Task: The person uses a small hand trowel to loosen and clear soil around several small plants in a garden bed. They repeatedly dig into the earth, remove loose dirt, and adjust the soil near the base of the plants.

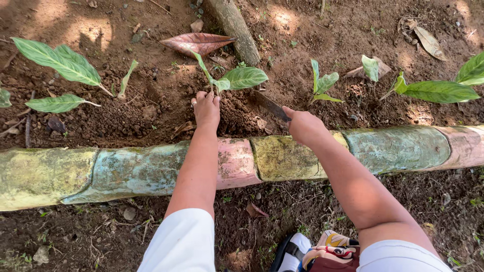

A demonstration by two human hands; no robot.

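Beyond the painted log border (151, 171) | left hand (206, 108), fingers pressed into soil at the seedling (237, 79) base | right hand (302, 126) gripping blade (269, 105) | seedling likely light, soft-stemmed; best held low.

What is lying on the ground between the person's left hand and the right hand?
In the head view, only loose brown soil and the dark blade held by the right hand lie between it and the left hand.

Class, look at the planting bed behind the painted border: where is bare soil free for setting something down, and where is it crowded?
Bare soil lies between the left-side variegated seedlings and the left hand, and behind the small middle seedling. It is crowded where the left hand presses soil at the central seedling and the right hand holds a dark metal blade.
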